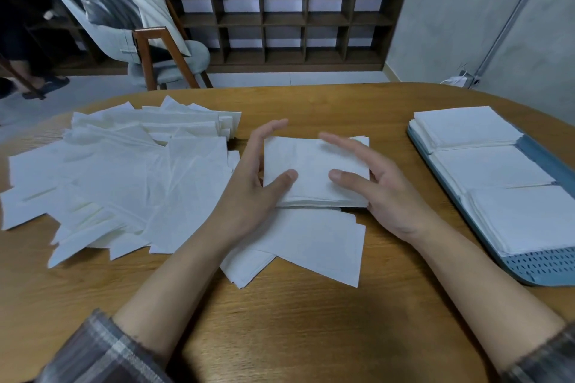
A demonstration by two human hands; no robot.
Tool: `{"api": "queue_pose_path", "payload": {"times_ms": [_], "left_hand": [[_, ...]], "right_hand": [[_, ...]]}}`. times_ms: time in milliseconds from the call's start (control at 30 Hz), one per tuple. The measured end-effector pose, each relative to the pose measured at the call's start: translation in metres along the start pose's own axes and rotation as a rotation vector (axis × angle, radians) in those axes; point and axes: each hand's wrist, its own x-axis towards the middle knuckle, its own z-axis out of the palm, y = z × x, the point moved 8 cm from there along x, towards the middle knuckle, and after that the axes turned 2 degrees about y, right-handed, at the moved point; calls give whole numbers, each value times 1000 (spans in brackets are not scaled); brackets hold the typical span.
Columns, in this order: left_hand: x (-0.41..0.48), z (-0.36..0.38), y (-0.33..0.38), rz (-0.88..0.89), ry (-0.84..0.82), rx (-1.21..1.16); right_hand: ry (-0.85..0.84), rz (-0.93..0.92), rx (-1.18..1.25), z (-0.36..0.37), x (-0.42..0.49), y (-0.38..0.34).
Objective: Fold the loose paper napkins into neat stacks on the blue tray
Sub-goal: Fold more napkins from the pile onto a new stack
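A small stack of folded white napkins (pixel 311 165) lies in the middle of the wooden table (pixel 280 320). My left hand (pixel 252 186) stands against its left edge with straight fingers, the thumb resting on top. My right hand (pixel 373 183) flanks its right edge the same way, thumb on top. Under the stack's near edge lie a few unfolded napkins (pixel 317 246). A wide heap of loose napkins (pixel 124 177) covers the table's left side. The blue tray (pixel 544 264) at the right carries three folded stacks (pixel 494 171) in a row.
A grey chair with wooden legs (pixel 161 53) stands beyond the table's far edge. Behind it a dark cubby shelf (pixel 280 19) runs along the wall. A person's legs (pixel 25 65) show at the far left.
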Motion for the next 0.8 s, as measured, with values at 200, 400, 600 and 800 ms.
{"api": "queue_pose_path", "payload": {"times_ms": [200, 400, 600, 800], "left_hand": [[0, 8, 6, 47, -44, 55], [2, 0, -6, 58, -33, 506], [0, 12, -14, 72, -214, 602], [0, 12, -10, 113, -207, 594]], "right_hand": [[169, -28, -124, -21, 1, 3], [380, -36, -237, -41, 1, 8], [434, -16, -255, -48, 1, 12], [402, -27, -270, -44, 2, 11]]}}
